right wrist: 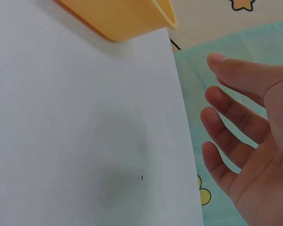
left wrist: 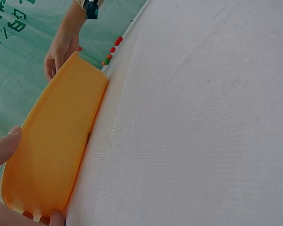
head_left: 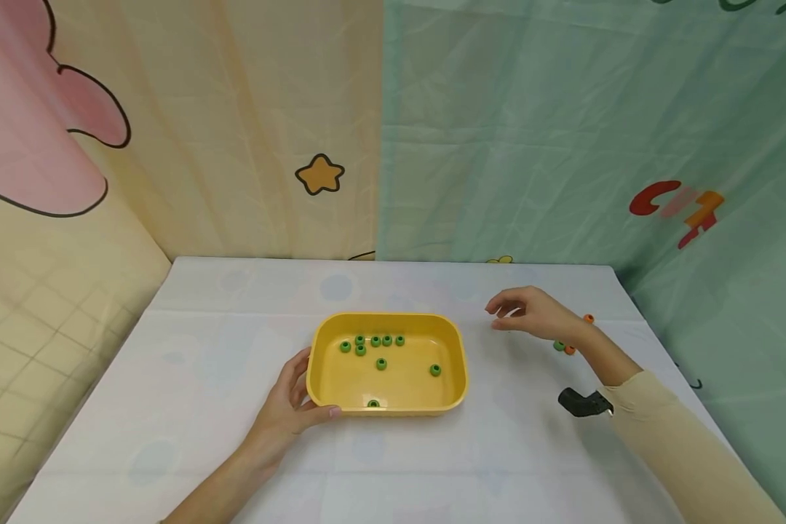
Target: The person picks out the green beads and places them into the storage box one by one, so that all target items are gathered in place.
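A yellow rectangular tray (head_left: 406, 389) stands on the white-covered table, holding several green beads (head_left: 382, 364). Most of these lie toward its back left; one sits near the right wall and another by the front rim. My left hand (head_left: 284, 411) grips the tray's left side, thumb (left wrist: 4, 148) on the rim and fingers around the end. To the right of the tray, my right hand (head_left: 533, 313) hovers above the table, fingers loosely bent and nothing between them. Beyond the right forearm lie orange beads (head_left: 570, 350) and a green bead (head_left: 559, 346), partly hidden by the arm.
Red beads (left wrist: 117, 42) form a line with orange and green ones in the left wrist view. A black device (head_left: 583, 402) juts from the right wrist. Printed curtains (head_left: 498, 145) hang behind the table's back edge and along both sides.
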Available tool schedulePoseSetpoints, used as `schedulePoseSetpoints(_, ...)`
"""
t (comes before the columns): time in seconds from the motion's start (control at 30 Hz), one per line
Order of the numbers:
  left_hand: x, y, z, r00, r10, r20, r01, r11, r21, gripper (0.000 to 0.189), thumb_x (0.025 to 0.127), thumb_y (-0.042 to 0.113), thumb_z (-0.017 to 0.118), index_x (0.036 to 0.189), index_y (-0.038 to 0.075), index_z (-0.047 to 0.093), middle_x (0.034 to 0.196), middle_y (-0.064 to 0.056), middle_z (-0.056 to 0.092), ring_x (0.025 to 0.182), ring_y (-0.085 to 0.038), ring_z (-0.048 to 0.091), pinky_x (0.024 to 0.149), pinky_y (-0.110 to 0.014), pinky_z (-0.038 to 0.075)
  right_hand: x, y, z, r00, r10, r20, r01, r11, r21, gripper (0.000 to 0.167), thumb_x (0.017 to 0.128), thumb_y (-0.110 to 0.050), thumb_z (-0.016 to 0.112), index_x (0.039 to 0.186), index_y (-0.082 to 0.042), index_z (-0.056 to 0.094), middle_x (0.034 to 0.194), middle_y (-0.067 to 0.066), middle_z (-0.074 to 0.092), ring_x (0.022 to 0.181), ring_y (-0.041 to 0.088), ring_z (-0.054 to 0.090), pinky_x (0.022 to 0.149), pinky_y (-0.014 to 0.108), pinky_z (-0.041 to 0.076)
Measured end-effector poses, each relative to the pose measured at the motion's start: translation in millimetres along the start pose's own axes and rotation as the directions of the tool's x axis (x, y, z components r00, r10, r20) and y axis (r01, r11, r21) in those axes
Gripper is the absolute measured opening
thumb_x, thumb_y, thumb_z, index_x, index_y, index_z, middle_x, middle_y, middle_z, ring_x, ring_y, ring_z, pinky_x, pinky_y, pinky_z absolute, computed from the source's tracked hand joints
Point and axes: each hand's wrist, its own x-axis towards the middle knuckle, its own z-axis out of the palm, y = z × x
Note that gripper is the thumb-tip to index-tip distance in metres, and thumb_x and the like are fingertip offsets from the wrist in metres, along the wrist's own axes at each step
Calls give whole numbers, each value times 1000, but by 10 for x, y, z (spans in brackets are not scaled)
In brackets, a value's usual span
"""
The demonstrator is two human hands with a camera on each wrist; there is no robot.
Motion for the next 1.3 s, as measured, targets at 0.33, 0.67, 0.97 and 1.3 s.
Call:
schedulePoseSetpoints(0.33, -2, 13, 1, 1000, -5, -9, 5, 1000, 7, 108, 81, -2, 86, 162, 20, 20, 165, -2, 23, 149, -27, 31, 112, -30, 42, -180, 225, -117, 996, 87, -38, -88, 996, -24, 32, 95, -14, 78, 121, 1, 70, 121, 18, 68, 108, 28, 64, 91, 37, 59)
schedulePoseSetpoints(0.67, -3, 8, 1, 1000, 0, -11, 0, 1000, 7, 108, 80, -2, 87, 162, 20, 20, 165, -2, 24, 149, -27, 31, 113, -30, 41, -413, 559, -241, 983, 169, -70, -170, 986, 0, 34, 97, -17, 76, 124, 2, 68, 124, 18, 67, 112, 33, 63, 85, 26, 58)
schedulePoseSetpoints(0.97, 3, 10, 7, 1000, 0, -15, 0, 1000, 3, 110, 79, -3, 88, 162, 18, 20, 165, -2, 24, 149, -27, 32, 112, -29, 42, -550, 803, -325, 970, 222, -97, -221, 975, 21, 38, 96, -20, 77, 126, 2, 68, 126, 19, 66, 114, 37, 63, 82, 26, 59)
schedulePoseSetpoints(1.3, -1, 4, 11, 1000, -2, -13, 2, 1000, 4, 108, 80, -2, 87, 163, 20, 20, 166, -2, 24, 149, -27, 32, 112, -29, 42, -655, 951, -368, 957, 277, -83, -280, 960, -26, 44, 94, -27, 80, 126, 1, 69, 126, 18, 67, 112, 33, 63, 84, 32, 56)
